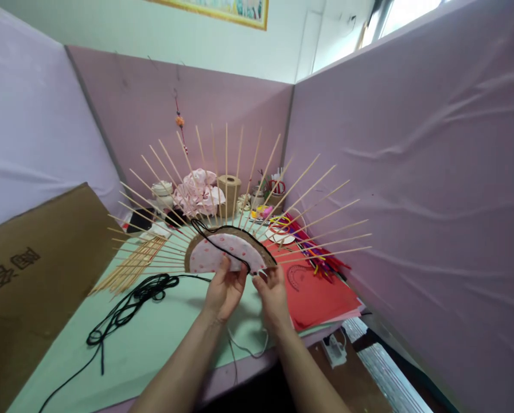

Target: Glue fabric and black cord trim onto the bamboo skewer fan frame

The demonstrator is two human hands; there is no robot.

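A half-round piece with a patterned white face (pixel 209 252) and a brown rim is held up, with thin wooden sticks (pixel 306 198) fanning out from its curved edge. My left hand (pixel 226 289) grips its lower straight edge near the middle, fingers closed. My right hand (pixel 273 292) is closed at the lower right corner. Black cord (pixel 226 250) runs along the curved rim and loops across the white face towards my hands. More of this cord lies in a loose bundle (pixel 143 295) on the table to the left.
A pile of sticks (pixel 132 264) and cardboard (pixel 46 287) are on the left. Red sheets (pixel 321 292) and colourful pipe cleaners (pixel 319 252) lie right. Pink fabric (pixel 199 192), a twine spool (pixel 229 195) and jars stand behind. Pink panels (pixel 412 172) surround the green tabletop (pixel 162 355).
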